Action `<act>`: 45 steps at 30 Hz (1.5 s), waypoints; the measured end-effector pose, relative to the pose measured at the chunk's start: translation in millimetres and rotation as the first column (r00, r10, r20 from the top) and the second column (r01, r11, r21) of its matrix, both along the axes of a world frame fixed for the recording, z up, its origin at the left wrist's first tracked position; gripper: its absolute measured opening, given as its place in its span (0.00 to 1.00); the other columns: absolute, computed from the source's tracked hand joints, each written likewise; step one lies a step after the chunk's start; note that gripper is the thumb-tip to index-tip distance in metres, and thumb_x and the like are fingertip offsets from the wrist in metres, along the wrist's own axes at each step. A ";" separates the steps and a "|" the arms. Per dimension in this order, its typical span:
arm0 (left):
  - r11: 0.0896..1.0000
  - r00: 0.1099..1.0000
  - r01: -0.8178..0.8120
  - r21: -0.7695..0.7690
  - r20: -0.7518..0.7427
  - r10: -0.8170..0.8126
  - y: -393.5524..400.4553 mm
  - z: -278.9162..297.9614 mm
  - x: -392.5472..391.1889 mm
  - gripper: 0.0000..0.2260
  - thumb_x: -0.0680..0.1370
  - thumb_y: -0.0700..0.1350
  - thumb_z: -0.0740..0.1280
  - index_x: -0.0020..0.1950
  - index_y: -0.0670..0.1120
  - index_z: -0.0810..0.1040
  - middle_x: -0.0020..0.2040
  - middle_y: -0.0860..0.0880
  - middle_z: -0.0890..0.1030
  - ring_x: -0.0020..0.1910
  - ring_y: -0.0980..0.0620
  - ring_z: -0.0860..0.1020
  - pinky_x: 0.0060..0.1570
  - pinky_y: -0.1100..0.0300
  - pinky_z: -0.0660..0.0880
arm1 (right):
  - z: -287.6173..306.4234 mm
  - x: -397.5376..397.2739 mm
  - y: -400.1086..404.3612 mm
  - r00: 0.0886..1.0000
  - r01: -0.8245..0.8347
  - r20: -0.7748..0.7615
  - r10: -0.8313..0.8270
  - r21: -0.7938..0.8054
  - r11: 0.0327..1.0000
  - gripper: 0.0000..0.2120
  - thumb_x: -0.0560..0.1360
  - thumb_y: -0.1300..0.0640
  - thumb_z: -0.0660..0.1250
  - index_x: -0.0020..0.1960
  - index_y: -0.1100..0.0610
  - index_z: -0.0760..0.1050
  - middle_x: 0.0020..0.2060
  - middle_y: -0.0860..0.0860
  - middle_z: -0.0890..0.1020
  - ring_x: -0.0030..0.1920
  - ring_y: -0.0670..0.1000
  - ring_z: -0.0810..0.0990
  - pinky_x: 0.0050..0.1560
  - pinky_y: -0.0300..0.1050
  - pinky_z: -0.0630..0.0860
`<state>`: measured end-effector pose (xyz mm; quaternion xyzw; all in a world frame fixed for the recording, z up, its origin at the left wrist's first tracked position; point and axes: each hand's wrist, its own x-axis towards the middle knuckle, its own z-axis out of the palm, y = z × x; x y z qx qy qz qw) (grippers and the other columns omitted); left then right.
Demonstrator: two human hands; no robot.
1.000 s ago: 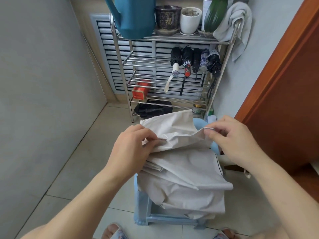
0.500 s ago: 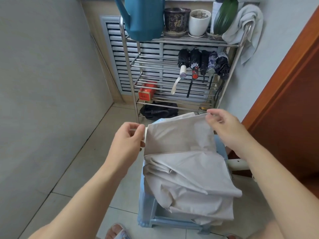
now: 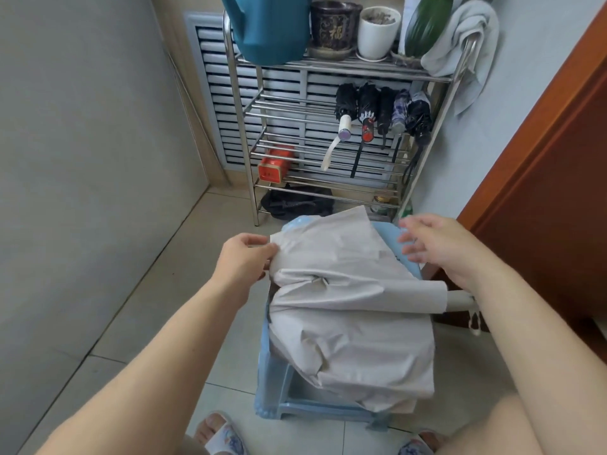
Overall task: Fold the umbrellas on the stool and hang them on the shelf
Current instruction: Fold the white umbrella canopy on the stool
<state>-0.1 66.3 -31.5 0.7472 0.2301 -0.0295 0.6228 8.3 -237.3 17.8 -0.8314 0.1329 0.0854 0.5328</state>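
A beige umbrella (image 3: 354, 310) lies unfolded and crumpled across the pale blue stool (image 3: 272, 372), handle pointing right. Five folded umbrellas (image 3: 384, 110) hang from the steel shelf (image 3: 295, 103) behind.

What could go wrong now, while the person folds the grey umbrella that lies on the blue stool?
1. Only the left hand pinches the grey umbrella; the right hand hovers open, so the smoothed panel may unfold.
2. The canopy hangs over the front of the blue stool, and the handle sticks out past its right side, so the umbrella might slide off.
3. Five umbrellas crowd the right end of the shelf, so hanging there could knock one down.
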 end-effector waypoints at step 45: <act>0.940 0.812 0.215 0.266 0.486 -0.323 -20.3 52.5 -85.4 0.18 0.79 0.31 0.69 0.54 0.54 0.85 0.49 0.59 0.87 0.53 0.58 0.85 0.54 0.63 0.79 | 31.4 -71.4 -8.8 0.881 -0.084 0.471 -0.050 0.260 0.962 0.17 0.73 0.67 0.73 0.45 0.45 0.87 0.43 0.50 0.88 0.47 0.46 0.84 0.53 0.34 0.77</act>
